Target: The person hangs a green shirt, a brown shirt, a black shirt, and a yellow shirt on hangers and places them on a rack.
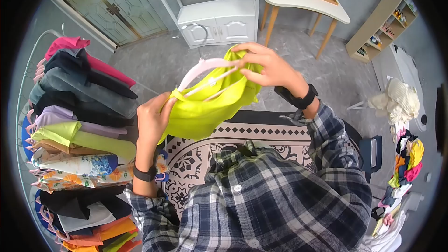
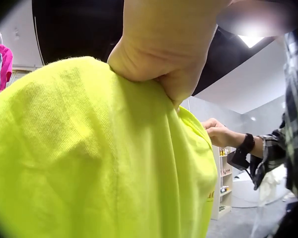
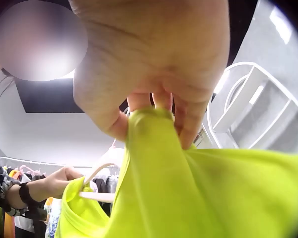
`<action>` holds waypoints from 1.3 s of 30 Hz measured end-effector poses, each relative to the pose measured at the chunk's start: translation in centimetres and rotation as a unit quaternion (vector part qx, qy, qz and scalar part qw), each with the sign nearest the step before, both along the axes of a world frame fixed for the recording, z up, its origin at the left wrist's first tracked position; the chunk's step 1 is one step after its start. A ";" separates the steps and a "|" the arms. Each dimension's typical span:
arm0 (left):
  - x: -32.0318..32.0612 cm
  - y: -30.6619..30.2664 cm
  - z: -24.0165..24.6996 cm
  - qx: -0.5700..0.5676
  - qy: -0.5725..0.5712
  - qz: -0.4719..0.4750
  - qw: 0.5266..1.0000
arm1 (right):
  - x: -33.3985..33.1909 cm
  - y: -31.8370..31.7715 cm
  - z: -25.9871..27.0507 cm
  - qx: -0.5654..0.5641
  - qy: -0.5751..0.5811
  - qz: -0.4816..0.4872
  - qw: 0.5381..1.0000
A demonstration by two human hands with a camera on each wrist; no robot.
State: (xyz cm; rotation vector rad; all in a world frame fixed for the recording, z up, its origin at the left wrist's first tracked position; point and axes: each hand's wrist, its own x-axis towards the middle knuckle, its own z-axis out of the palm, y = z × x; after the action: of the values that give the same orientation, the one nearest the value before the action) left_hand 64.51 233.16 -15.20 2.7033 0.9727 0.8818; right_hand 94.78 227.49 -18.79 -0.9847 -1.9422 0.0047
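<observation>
Both my left hand (image 1: 151, 116) and my right hand (image 1: 268, 67) are closed on one neon yellow-green cotton top (image 1: 205, 112). The left grips its left edge with curled fingers. The right pinches its far right edge between thumb and fingertips. That top hangs stretched between them, held up in front of my chest, with a pale pink plastic hanger (image 1: 205, 65) lying in its opening. Below it, near me, lies a black-and-cream patterned rug (image 1: 196, 154). To the left runs a crowded row of coloured clothes on hangers (image 1: 74, 135). Far off stand a white cabinet (image 1: 219, 18) and a white wooden-legged table (image 1: 303, 0).
</observation>
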 end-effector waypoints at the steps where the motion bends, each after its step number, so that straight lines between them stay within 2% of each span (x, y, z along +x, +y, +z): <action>1: -0.2 -0.1 -0.2 -0.003 -0.033 0.008 0.999 | -0.6 -0.4 0.3 0.004 0.017 0.012 1.000; 2: -0.6 -0.4 -0.2 -0.002 -0.056 0.005 0.998 | -0.9 -1.3 1.0 -0.005 0.009 -0.026 1.000; 3: -1.1 -0.7 -0.2 -0.001 -0.056 0.009 0.998 | -0.8 -1.5 1.0 -0.004 0.009 -0.022 1.000; 5: -1.8 -1.0 -0.2 -0.009 -0.085 0.009 0.996 | 0.0 -1.2 0.7 -0.019 -0.003 -0.102 0.995; 6: -1.9 -1.0 -0.2 -0.009 -0.086 0.015 0.996 | 1.0 -0.9 0.6 -0.084 -0.097 -0.123 0.984; 7: -2.0 -1.1 -0.1 -0.010 -0.094 0.011 0.995 | 1.3 -0.9 0.3 -0.083 -0.098 -0.117 0.985; 10: -3.4 -1.0 0.2 0.024 -0.080 0.026 0.996 | 1.6 -0.7 0.2 -0.084 -0.055 -0.091 0.991; 11: -4.2 -0.7 0.3 0.055 -0.056 0.040 0.996 | 1.9 -0.9 0.4 -0.067 -0.047 -0.118 0.990; 13: -6.6 0.0 -0.7 0.033 -0.053 0.067 0.996 | 2.4 -1.2 0.7 -0.049 -0.040 -0.138 0.988; 15: -8.4 0.7 -2.0 -0.047 -0.002 0.160 0.986 | 3.0 -1.3 0.9 -0.060 -0.016 -0.162 0.985; 16: -8.5 1.0 -2.8 -0.093 -0.098 0.154 0.979 | 3.1 -1.1 1.3 -0.065 -0.004 -0.164 0.984; 19: -9.7 0.9 -3.1 -0.070 -0.063 0.199 0.975 | 3.0 -1.1 2.5 -0.083 0.011 -0.145 0.986; 23: -13.0 0.2 -5.0 0.000 -0.045 0.252 0.967 | 5.1 -1.8 2.1 -0.053 0.016 -0.183 0.982; 25: -13.5 -0.5 -5.2 -0.012 -0.015 0.260 0.965 | 4.8 -1.8 1.8 -0.034 0.028 -0.168 0.985; 27: -13.1 -0.6 -5.8 -0.033 -0.115 0.228 0.966 | 3.5 -1.8 2.4 -0.059 0.046 -0.150 0.986; 29: -11.5 -2.0 -3.4 -0.059 -0.119 0.226 0.965 | 2.0 -0.8 2.8 -0.033 0.048 -0.127 0.990; 31: -10.0 -2.3 -2.6 -0.057 -0.127 0.198 0.970 | 1.0 -0.3 3.1 -0.064 0.056 -0.111 0.990; 33: -8.6 -1.8 -1.5 -0.013 -0.107 0.157 0.982 | -0.3 0.7 3.7 -0.068 0.055 -0.101 0.991; 37: -8.3 0.7 -2.4 0.017 -0.096 0.177 0.979 | -2.1 3.1 4.0 -0.060 0.075 -0.070 0.993; 39: -9.0 2.5 -4.0 0.027 -0.048 0.163 0.985 | -3.0 4.4 4.4 -0.109 0.073 -0.052 0.990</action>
State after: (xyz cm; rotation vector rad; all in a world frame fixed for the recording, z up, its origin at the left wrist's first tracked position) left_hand 55.48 235.67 -19.24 2.5554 1.4133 1.0963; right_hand 91.74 231.91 -14.43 -1.1941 -1.7811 0.2281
